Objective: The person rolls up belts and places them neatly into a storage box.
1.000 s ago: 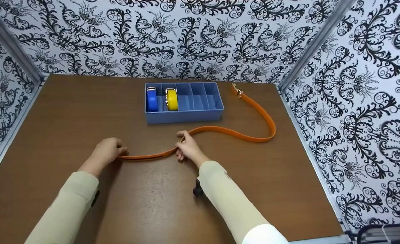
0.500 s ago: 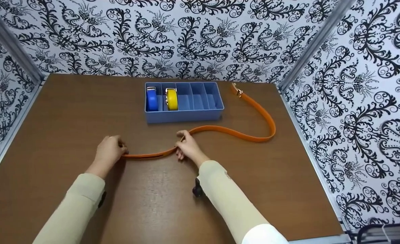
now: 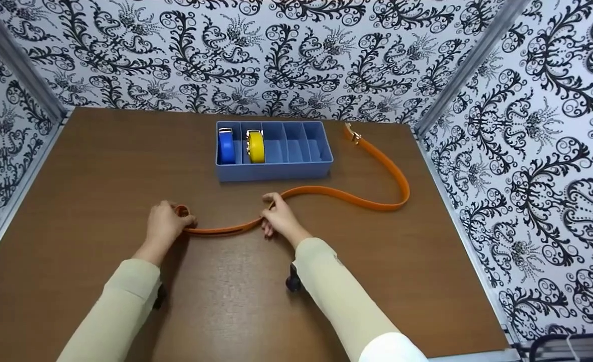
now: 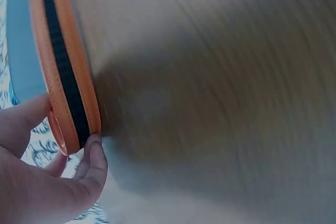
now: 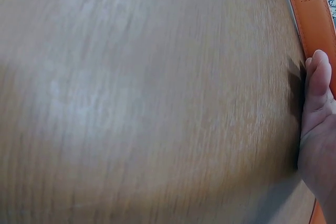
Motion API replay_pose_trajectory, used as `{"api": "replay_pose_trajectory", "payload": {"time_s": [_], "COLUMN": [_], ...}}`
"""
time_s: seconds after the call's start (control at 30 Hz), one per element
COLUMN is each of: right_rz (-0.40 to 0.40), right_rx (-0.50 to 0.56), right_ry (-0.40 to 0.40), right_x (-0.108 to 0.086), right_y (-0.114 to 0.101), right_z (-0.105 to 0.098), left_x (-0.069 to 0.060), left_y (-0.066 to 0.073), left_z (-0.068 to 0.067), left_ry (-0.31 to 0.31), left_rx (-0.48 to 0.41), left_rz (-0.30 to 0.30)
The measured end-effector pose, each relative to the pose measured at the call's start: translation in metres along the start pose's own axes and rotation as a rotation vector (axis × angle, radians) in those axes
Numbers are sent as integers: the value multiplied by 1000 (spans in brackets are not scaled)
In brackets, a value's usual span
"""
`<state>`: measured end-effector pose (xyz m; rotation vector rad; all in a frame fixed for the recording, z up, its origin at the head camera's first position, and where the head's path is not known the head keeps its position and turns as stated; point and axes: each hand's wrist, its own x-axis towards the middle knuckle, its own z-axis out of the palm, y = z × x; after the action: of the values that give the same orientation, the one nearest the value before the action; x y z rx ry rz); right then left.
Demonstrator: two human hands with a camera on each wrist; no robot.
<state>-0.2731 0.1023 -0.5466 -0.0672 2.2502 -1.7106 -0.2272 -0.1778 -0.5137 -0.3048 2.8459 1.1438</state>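
Observation:
An orange belt (image 3: 347, 196) stands on its edge across the table, winding from the left hand to a gold buckle (image 3: 355, 137) at the back right. My left hand (image 3: 164, 223) grips the belt's far end, which is bent into a small coil between thumb and fingers. In the left wrist view the belt's inner face shows a black ribbed strip (image 4: 62, 56), and the fingers hold the curl by its edges. Midway along the belt my right hand (image 3: 280, 217) pinches it between thumb and fingers; the right wrist view shows only part of that hand (image 5: 318, 114).
Behind the hands sits a blue divided box (image 3: 274, 172). A rolled blue belt (image 3: 226, 147) and a rolled yellow belt (image 3: 257, 147) stand in its two left compartments. Patterned walls (image 3: 286, 55) border the brown table (image 3: 125, 151) at the back and sides.
My left hand has moved slightly to the right and turned, and the belt's end now shows as a small coil in it. The right hand has stayed in place.

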Motion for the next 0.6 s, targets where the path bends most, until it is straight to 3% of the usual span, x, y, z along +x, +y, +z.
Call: {"api": "replay_pose_trajectory", "payload": {"time_s": [0.07,0.27,0.4,0.6], "right_rz": [1,9,-2,-18], "right_rx": [-1,-10,-10,-3], "right_ry": [4,1,-3,-3], "right_x": [0,0,-1,-2], "right_y": [0,-1,-1,0], "right_z": [0,0,0,0], "left_x": [0,-5,-7,-8], "left_y": [0,5,7,10], "left_z": [0,1,-4,-1], "left_ry": [1,-23,-97,-223], "left_rx": [1,72,65,-13], "left_rz": [-3,113,172,203]}}
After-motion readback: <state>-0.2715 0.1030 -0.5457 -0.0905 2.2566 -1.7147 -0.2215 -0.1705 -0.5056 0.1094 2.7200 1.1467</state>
